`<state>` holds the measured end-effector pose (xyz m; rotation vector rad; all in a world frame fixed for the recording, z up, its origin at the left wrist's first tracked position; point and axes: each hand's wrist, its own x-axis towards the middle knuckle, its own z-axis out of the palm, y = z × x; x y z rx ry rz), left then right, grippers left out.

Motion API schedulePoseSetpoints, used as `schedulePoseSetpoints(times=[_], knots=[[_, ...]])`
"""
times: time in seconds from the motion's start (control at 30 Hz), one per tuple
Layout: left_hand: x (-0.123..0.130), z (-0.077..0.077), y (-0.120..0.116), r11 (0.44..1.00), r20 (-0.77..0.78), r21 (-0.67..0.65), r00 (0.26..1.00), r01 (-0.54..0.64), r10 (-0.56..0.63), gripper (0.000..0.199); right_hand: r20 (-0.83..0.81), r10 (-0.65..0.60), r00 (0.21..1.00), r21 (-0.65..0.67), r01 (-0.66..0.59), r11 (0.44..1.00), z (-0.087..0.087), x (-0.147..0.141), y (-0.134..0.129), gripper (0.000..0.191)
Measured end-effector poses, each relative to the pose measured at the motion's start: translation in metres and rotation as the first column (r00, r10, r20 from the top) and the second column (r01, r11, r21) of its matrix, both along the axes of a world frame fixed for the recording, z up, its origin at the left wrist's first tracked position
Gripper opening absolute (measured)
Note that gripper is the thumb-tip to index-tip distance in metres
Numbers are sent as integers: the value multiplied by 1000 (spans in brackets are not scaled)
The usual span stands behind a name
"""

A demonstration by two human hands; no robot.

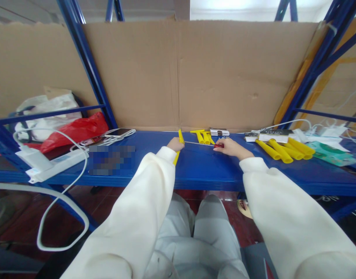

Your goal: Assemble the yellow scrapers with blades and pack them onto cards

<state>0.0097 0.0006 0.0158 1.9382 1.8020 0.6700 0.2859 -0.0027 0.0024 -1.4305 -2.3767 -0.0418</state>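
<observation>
Near the middle of the blue shelf, my left hand (175, 144) is closed round a yellow plastic piece (181, 136), whose upper end and lower end stick out past the fingers. To its right, my right hand (228, 147) holds the red handle of a screwdriver (198, 143). The thin metal shaft lies level and points left, its tip reaching the yellow piece beside my left hand. Just behind the shaft lie several yellow T-shaped pieces (200, 137), next to a small black and white stack (219, 132).
Several yellow tubes (292, 151) lie at the right by a box (273, 135) and a green packet (331, 154). At the left are a white power strip (57, 164), cables, a phone (120, 133) and a red bag (76, 131). Cardboard (218, 77) stands behind the shelf (207, 170).
</observation>
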Motion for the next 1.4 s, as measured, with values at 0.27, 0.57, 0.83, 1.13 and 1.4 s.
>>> schedulePoseSetpoints(times=[0.27, 0.57, 0.83, 1.13, 1.4], knots=[[1, 2, -2, 1000, -51, 14, 999, 16, -15, 30, -59, 13, 998, 58, -9, 998, -2, 1, 0, 15], [-1, 2, -2, 1000, -58, 12, 998, 12, -11, 30, -48, 12, 999, -5, -13, 1000, -1, 0, 2, 16], [-3, 0, 2, 1000, 7, 21, 1000, 19, -20, 18, -30, -72, 997, 55, 74, 996, -3, -1, 1, 10], [-3, -1, -1, 1000, 94, -10, 995, 15, -14, 8, 76, -174, 982, 101, 166, 981, 0, -8, -11, 14], [-4, 2, -5, 1000, 93, -13, 996, -9, 10, 7, 78, -100, 992, 45, 97, 994, -1, -9, -11, 18]])
